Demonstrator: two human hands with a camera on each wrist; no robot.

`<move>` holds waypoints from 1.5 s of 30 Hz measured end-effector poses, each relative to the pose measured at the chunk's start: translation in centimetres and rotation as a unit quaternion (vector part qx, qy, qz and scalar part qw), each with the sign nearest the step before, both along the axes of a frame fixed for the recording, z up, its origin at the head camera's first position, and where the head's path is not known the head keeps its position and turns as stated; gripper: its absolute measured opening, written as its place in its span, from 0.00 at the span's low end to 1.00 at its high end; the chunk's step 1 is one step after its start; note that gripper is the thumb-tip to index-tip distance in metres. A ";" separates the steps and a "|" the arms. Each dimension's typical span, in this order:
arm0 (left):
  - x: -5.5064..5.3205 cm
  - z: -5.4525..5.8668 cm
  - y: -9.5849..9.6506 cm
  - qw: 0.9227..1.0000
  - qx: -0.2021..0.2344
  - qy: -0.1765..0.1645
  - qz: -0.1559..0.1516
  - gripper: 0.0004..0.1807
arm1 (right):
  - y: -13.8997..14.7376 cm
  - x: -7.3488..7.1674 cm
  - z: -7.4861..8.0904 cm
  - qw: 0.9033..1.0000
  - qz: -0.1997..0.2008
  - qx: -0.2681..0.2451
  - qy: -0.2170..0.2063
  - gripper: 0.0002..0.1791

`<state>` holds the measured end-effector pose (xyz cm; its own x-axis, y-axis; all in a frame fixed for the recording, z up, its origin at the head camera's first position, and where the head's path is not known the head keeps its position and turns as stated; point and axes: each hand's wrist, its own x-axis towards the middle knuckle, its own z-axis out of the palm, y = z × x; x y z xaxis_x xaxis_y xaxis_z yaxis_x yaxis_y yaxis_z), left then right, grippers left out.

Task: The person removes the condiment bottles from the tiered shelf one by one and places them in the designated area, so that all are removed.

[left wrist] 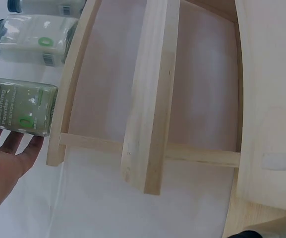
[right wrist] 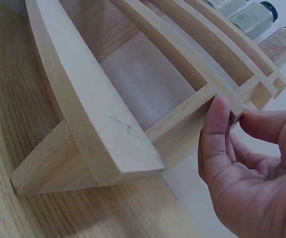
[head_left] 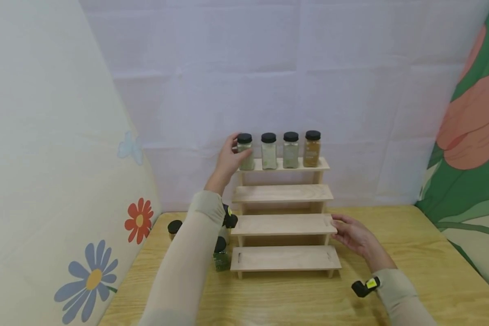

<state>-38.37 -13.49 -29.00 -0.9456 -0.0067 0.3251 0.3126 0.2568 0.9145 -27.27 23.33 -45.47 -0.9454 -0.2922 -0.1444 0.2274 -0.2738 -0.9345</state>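
A wooden four-tier stepped rack [head_left: 283,194] stands on the table. At the left end of its top tier, my left hand [head_left: 227,162] grips a black-capped jar of green seasoning powder [left wrist: 21,106], thumb on one side and fingers on the other. The jar stands upright, its base at the shelf. To its right stand a pale powder jar [head_left: 269,154], a grey-green powder jar [head_left: 291,154] and an orange-brown spice jar [head_left: 312,151]. My right hand [head_left: 355,236] pinches the right end of the second tier from the bottom between thumb and fingers [right wrist: 216,129].
Left of the rack, a jar with green contents [head_left: 221,258] stands on the wooden table [head_left: 285,301]. Another black-capped jar [head_left: 174,227] is farther left, partly hidden by my left sleeve. A white cloth [head_left: 269,81] hangs behind; printed flower panels flank both sides.
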 end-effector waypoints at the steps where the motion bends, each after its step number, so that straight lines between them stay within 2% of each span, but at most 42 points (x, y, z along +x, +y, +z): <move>1: -0.1 0.0 0.1 1.000 0.002 0.001 0.000 0.38 | 0.0 0.0 0.0 1.000 0.000 0.001 0.000 0.15; 9: 0.0 0.2 0.1 1.000 -0.002 0.008 0.024 0.38 | -0.1 -0.1 0.0 1.000 -0.001 0.008 0.003 0.21; 16: 0.9 0.5 -0.5 0.999 -0.012 0.008 0.042 0.38 | -0.1 -0.1 -0.1 1.000 -0.005 0.002 -0.002 0.12; 20: 2.0 1.1 -1.2 0.999 -0.024 0.010 0.035 0.39 | -0.2 0.0 0.1 1.000 -0.003 0.003 -0.004 0.13; 27: 4.1 1.3 -2.8 0.999 -0.031 0.010 0.012 0.37 | -0.3 0.0 0.0 1.000 -0.004 0.020 0.000 0.23; 30: 4.9 1.1 -3.5 0.999 -0.031 0.008 0.006 0.37 | -0.3 0.0 -0.1 1.000 -0.005 0.021 0.000 0.23; 36: 6.9 0.6 -4.6 0.999 -0.027 0.000 -0.027 0.38 | -0.3 0.1 -0.3 1.000 -0.008 0.012 -0.003 0.17; 45: 10.1 0.0 -6.5 0.998 -0.057 0.007 -0.031 0.39 | -0.3 0.2 -0.1 1.000 -0.010 0.010 -0.010 0.15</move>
